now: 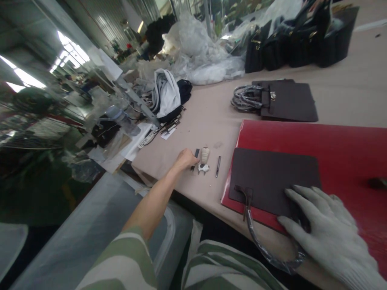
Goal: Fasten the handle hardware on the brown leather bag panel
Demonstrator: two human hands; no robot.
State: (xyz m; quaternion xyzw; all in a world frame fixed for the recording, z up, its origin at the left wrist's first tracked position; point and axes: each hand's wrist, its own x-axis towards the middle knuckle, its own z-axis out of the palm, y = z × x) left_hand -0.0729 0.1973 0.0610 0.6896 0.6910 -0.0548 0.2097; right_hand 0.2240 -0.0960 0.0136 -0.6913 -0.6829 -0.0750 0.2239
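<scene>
On the red mat lies a flat dark brown panel with a plastic-wrapped handle hanging over the table edge. My right hand, in a pale glove, rests on the panel's right part with its fingers spread. My bare left hand is at the table's front, its fingers pinched on a thin dark tool. Beside that tool lie a tool with a pale wrapped grip and metal prongs, and a slim dark metal rod.
Behind the mat lie stacked brown panels with wrapped handles. Black bags and clear plastic wrapping stand at the back. A white and grey cloth sits at the left, by a metal post.
</scene>
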